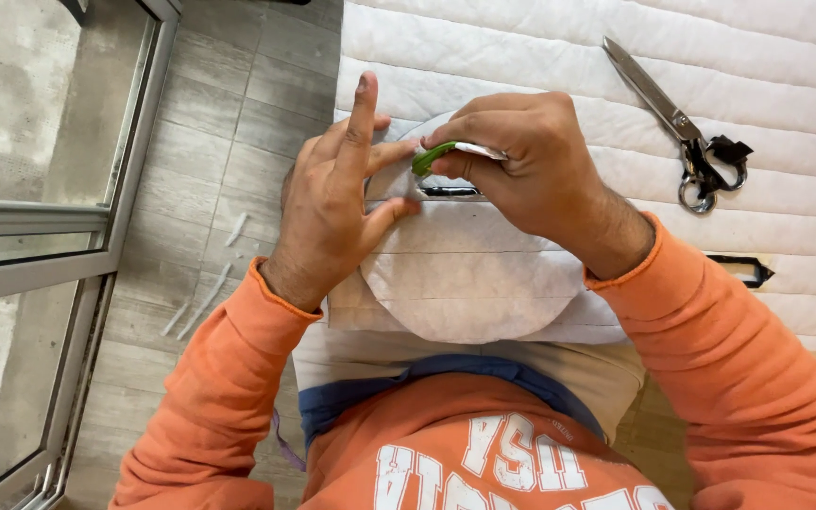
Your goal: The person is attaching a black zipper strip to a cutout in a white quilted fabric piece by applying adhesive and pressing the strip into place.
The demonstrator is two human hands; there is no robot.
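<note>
White quilted fabric (pixel 616 85) is covering the table; a round paper pattern (pixel 465 279) is lying on it. The left hand (pixel 332 203) is pressing flat, fingers spread, apparently pinning the pattern. The right hand (pixel 531 165) is pinching a green marker (pixel 432 157) at the pattern's 12 o'clock edge. Scissors (pixel 682 123) are resting at 2 o'clock.

There is one view only, from the person's head. It looks steeply down, quite near, at both hands over the quilted white desk (pixel 540 57), with grey floor (pixel 238 123) at the left.
</note>
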